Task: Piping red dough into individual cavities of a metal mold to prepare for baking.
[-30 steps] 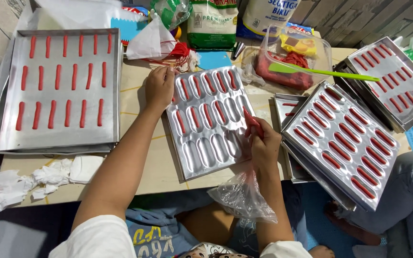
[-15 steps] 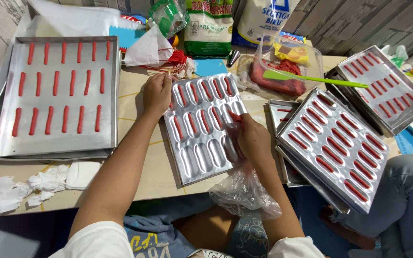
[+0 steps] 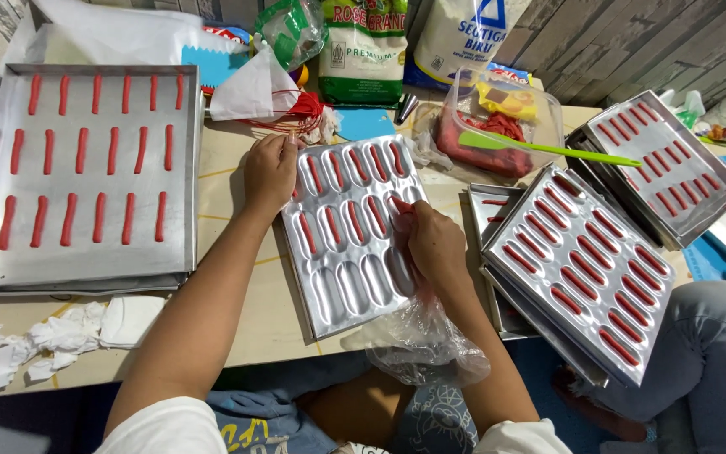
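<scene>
**Mould tray half filled with red dough, both hands on it**

The mould tray [image 3: 348, 235] lies on the counter [image 3: 237, 244] in front of the person, a little turned, with its long hollows running away from the body. The upper two rows have red strips inside; in the lower row the hollows look bare. I think it lies so close and in the middle so that both hands can reach it without stretching.

The left hand [image 3: 269, 172] rests on the top left corner of the tray, fingers curled over the rim and closed on it. It seems to hold the tray firm so that it does not slide.

The right hand [image 3: 434, 248] is clenched around a piping bag [image 3: 423, 336] of clear plastic. The red tip [image 3: 402, 206] of the bag touches a hollow at the right end of the middle row. The loose end of the bag hangs down behind the wrist, crumpled and almost without dough.

To the left lies a flat tray [image 3: 86, 168] with three rows of red strips. To the right two more mould trays [image 3: 577, 269], already full, lean one over the other, well apart from the hands. Behind them stands a clear box [image 3: 497, 126] with red dough and a green spatula [image 3: 548, 150] across it
</scene>
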